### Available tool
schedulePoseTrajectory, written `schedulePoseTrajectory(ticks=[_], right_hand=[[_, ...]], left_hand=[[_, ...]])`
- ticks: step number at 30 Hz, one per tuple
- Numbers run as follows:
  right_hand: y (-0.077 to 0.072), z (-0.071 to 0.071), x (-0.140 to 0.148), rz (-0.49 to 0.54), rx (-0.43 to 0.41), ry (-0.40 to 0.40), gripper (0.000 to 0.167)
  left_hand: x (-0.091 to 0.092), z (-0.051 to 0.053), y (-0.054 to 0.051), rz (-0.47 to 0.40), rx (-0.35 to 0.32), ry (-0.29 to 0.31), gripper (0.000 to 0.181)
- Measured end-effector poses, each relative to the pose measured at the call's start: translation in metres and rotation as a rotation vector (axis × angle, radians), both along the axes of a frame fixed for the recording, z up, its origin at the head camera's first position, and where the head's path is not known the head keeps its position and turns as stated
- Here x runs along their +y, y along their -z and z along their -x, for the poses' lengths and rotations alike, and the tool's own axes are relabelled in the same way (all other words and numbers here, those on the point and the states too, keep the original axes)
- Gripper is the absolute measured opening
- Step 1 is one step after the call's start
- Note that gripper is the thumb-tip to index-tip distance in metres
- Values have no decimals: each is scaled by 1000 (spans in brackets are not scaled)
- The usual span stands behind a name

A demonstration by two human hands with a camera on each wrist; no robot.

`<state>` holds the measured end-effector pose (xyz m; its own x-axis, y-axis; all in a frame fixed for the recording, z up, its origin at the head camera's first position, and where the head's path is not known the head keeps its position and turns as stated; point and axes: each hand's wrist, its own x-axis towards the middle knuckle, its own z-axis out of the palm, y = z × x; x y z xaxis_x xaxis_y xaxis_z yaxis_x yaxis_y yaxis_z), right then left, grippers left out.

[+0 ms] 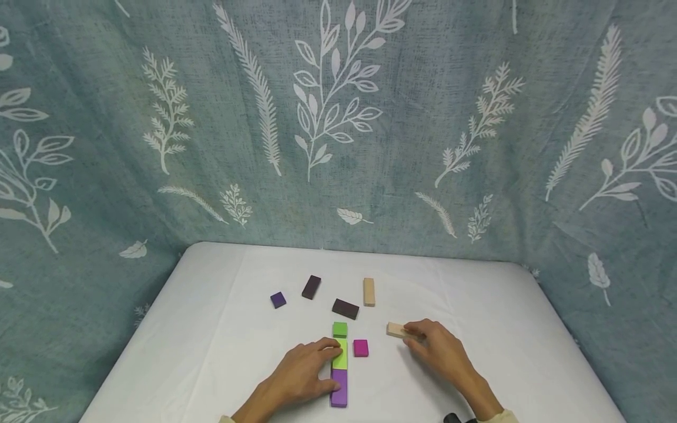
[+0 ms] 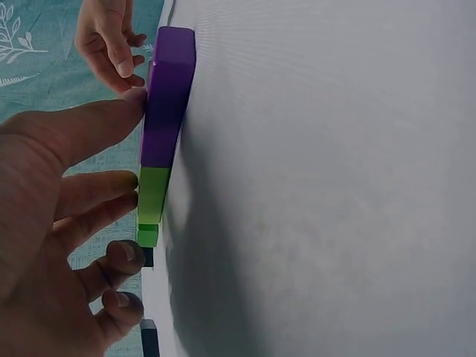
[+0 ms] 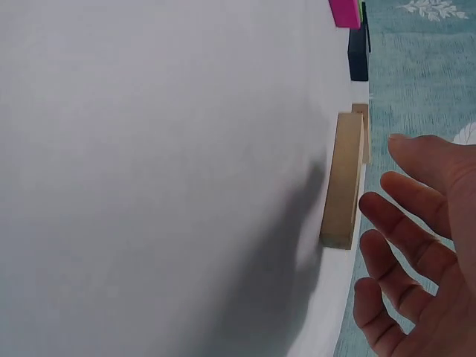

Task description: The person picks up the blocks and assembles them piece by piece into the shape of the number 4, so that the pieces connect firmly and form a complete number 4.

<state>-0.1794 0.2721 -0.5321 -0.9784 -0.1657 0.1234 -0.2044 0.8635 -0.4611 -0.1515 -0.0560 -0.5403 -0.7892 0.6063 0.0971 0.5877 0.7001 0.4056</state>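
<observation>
A purple block [image 1: 339, 396], a lime block [image 1: 341, 363] and a small green block [image 1: 340, 329] lie end to end in a line on the table. My left hand [image 1: 303, 371] rests on this row from the left: its thumb [image 2: 111, 123] touches the purple block, and the front fingers touch the lime one. Over a plain wooden block [image 3: 341, 182] hovers my right hand [image 1: 440, 353], with loosely bent fingers; in the right wrist view a gap shows between them and the wood. A magenta cube [image 1: 361, 348] sits just right of the lime block.
Farther back on the white table [image 1: 211, 329] lie a second wooden block [image 1: 369, 292], two dark brown blocks, one [image 1: 346, 308] nearer and one [image 1: 311, 287] farther, and a dark purple cube [image 1: 278, 300]. A leaf-patterned green-blue cloth [image 1: 402, 147] hangs behind.
</observation>
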Motion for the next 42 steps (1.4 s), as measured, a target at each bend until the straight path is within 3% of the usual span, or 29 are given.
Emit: schedulePoseTrajectory(ticks=[6, 12, 20, 33, 42], right_hand=[[2, -1, 5, -8, 6, 12, 29], [1, 0, 6, -19, 34, 12, 28], [2, -1, 8, -14, 8, 15, 40], [8, 3, 10, -24, -4, 8, 45], [5, 7, 9, -45, -2, 12, 45]], left_hand=[[0, 0, 2, -7, -33, -6, 68], [-2, 6, 0, -7, -2, -32, 87], [-3, 15, 4, 80, 65, -12, 108], [0, 20, 9, 137, 46, -24, 109], [2, 22, 3, 134, 47, -23, 104]])
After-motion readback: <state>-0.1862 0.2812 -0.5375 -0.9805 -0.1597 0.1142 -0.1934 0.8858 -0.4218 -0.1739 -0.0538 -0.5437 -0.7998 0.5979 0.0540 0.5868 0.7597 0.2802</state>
